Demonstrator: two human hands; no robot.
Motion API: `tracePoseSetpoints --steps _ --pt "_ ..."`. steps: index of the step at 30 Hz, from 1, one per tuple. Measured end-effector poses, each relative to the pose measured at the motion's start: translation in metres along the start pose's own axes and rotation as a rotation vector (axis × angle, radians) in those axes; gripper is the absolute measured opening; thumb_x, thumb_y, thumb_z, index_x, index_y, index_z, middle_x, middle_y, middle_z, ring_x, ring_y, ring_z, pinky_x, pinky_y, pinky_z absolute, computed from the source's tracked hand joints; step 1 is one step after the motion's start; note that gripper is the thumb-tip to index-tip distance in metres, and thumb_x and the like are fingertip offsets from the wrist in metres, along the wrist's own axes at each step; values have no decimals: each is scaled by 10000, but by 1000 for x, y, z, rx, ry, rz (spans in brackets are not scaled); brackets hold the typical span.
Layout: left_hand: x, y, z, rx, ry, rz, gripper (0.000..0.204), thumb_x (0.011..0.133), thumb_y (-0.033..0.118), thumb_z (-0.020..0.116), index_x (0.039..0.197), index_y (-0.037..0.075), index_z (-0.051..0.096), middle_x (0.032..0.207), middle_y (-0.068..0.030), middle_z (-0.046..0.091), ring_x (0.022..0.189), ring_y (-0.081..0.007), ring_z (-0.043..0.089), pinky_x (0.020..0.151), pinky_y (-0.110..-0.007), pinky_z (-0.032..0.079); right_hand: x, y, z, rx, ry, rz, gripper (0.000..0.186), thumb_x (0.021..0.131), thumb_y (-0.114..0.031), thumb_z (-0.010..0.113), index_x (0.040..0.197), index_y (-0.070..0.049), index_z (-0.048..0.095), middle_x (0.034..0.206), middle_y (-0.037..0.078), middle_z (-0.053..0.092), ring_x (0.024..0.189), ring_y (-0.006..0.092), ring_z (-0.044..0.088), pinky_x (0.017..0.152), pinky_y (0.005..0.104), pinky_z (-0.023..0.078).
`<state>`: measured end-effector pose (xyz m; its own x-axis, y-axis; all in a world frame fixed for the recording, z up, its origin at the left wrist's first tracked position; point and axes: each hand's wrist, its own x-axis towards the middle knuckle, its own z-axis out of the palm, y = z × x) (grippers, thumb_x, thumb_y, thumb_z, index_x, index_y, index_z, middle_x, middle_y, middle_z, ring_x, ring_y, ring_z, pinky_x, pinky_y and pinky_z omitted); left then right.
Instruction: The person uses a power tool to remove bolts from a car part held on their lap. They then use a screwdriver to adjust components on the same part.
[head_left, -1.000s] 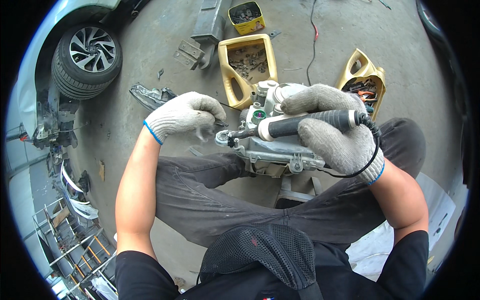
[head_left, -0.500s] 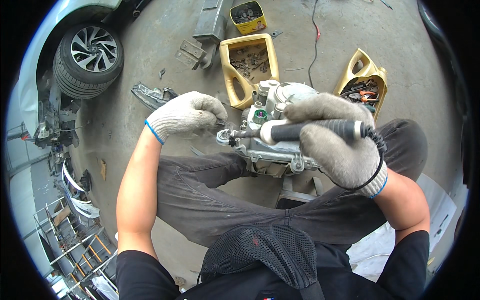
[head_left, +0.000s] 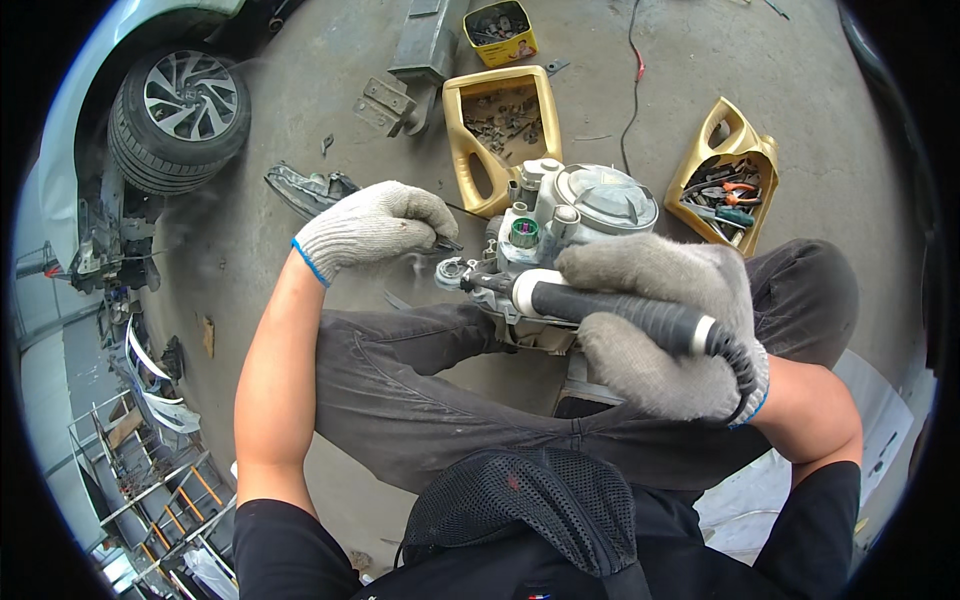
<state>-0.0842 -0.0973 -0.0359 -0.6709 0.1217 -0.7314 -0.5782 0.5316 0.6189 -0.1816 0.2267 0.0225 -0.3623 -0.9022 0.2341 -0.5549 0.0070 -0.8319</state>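
White knit fabric covers both hands in the head view. Left hand (head_left: 378, 228): fingers curled closed, pinching a thin dark piece (head_left: 449, 243) (mostly concealed by the glove) with its end projecting toward a ring-shaped mounting tab (head_left: 453, 270). Right hand (head_left: 702, 283): partly closed, thumb on one side and fingers on the other, gripping the black handle of a corded hand tool (head_left: 625, 312). The tool's narrow metal end lies at the tab; whether it makes contact cannot be told. The tab projects from the left side of a headlamp housing (head_left: 605, 200), positioned between the knees, rear side up, with a round cover and a green-ringed socket (head_left: 523, 232). Beyond the housing, two cut-open golden jugs (head_left: 548, 100) hold small hardware and hand tools respectively.
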Motion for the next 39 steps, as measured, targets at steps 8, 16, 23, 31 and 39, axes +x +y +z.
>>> tracePoseSetpoints --steps 8,16,23,31,39 --pt "-1 9 0 50 -4 12 282 808 38 626 1065 -18 727 1049 -75 730 970 -154 658 918 -303 530 -2 3 5 218 129 128 263 798 -114 700 1034 -5 738 1001 175 734 824 256 757 691 360 621" --pt "0 7 2 -17 -14 43 292 799 76 605 1053 -14 718 955 -59 728 894 -129 650 851 -291 534 2 22 -2 185 237 220 193 870 -207 721 1018 -92 770 1007 110 730 852 254 745 777 338 597" --pt "-2 20 6 23 25 -17 282 809 81 614 1053 -20 713 944 -71 729 892 -141 657 858 -295 536 0 38 7 128 219 149 266 893 -258 728 1052 -46 756 1031 135 726 901 239 743 819 338 588" --pt "0 18 3 96 -20 -54 244 819 18 601 1034 -20 709 935 -37 713 895 -107 635 839 -269 527 6 27 5 477 167 458 293 889 -273 737 1042 -24 744 1025 138 720 926 221 731 821 339 580" --pt "-2 15 4 58 -7 -39 268 794 33 599 1027 -24 717 946 -59 728 892 -130 653 855 -292 538 5 32 14 561 258 431 316 860 -281 762 1038 -21 753 1014 142 734 900 212 730 807 342 579"
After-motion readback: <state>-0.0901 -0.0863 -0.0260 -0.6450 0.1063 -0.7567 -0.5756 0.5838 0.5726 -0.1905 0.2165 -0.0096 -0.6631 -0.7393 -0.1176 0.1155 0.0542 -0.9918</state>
